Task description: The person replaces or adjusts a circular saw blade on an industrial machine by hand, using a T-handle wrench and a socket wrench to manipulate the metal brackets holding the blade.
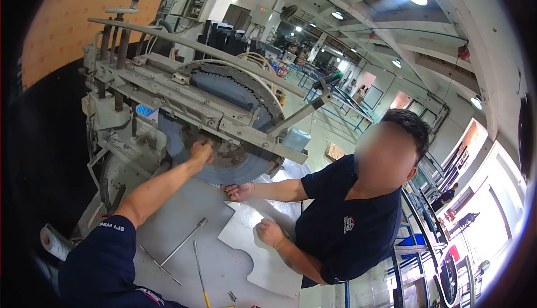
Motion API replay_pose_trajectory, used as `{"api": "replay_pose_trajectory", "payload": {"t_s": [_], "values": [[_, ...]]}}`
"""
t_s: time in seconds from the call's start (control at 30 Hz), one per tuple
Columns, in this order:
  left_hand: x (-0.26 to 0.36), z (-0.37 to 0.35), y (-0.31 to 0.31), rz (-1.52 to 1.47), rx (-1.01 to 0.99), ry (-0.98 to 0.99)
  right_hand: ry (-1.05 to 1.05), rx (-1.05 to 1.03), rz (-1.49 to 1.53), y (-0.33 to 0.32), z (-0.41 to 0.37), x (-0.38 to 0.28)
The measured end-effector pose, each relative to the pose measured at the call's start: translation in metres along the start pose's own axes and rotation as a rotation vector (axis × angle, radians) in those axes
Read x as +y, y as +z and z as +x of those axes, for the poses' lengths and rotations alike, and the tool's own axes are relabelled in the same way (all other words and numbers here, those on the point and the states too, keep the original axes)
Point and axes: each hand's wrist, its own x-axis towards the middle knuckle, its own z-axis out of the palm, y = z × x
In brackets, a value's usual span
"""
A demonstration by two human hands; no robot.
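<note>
My left hand (202, 152) reaches in from the lower left, its fingers closed at the middle of a large toothed circular saw blade (240, 169). What the fingers grip, if anything, is hidden. The blade stands upright within a machine frame (184, 93), whose beam crosses in front of its upper part. My right hand is out of view. Below the blade, a T-handle wrench (182, 242) lies on the grey table (224, 235). Beside it is a thin rod-like tool with a yellow handle (206, 298), and several small metal pieces (232, 296) lie near that.
A co-worker (352, 224) stands at the right; one hand (239, 192) is at the blade's lower edge, the other (271, 233) is over a pale sheet (246, 246) with cut-outs. A white roll (55, 244) is at lower left. A bluish container (296, 139) stands behind the machine.
</note>
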Motion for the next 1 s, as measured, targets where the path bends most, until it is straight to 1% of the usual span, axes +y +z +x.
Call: {"api": "replay_pose_trajectory", "payload": {"t_s": [0.07,0.1,0.17,0.2,0.3,0.37,0.4,0.5,0.6,0.7,0.8,0.9,1.0], "values": [[-0.016,0.023,-0.005,-0.131,-0.141,-0.219,0.019,-0.006,-0.013,-0.002,0.001,-0.01],[-0.022,0.036,-0.001,-0.201,-0.217,-0.324,0.01,-0.002,-0.009,-0.001,0.003,-0.005],[-0.025,0.048,0.01,-0.33,-0.198,-0.306,0.0,0.01,0.001,0.003,0.002,0.009],[-0.022,0.044,0.009,-0.391,-0.185,-0.3,-0.008,0.013,-0.011,0.001,0.002,0.003],[-0.007,0.035,0.004,-0.714,-0.171,-0.496,-0.019,0.01,-0.033,-0.003,0.002,-0.006],[-0.037,0.077,0.009,-0.633,-0.168,-0.425,-0.002,-0.003,-0.027,-0.002,0.002,0.001],[-0.039,0.08,0.01,-0.592,-0.167,-0.387,-0.001,0.006,-0.032,-0.002,0.002,-0.003],[-0.042,0.076,0.018,-0.391,0.062,-0.194,0.003,0.013,-0.04,-0.004,0.001,-0.016],[-0.016,0.048,-0.001,-0.423,-0.038,-0.315,0.005,-0.023,-0.048,-0.007,0.002,-0.018],[0.002,0.033,-0.014,-0.529,-0.297,-0.547,-0.002,-0.038,-0.082,-0.004,0.003,-0.01],[-0.03,0.084,-0.004,-0.627,-0.311,-0.523,-0.02,-0.039,-0.113,-0.005,0.004,-0.01],[-0.047,0.088,0.006,-0.285,-0.163,-0.206,0.0,-0.041,-0.109,-0.006,0.003,-0.013],[-0.017,0.048,0.004,-0.308,-0.147,-0.342,0.017,-0.04,-0.096,-0.005,0.003,-0.012]]}}
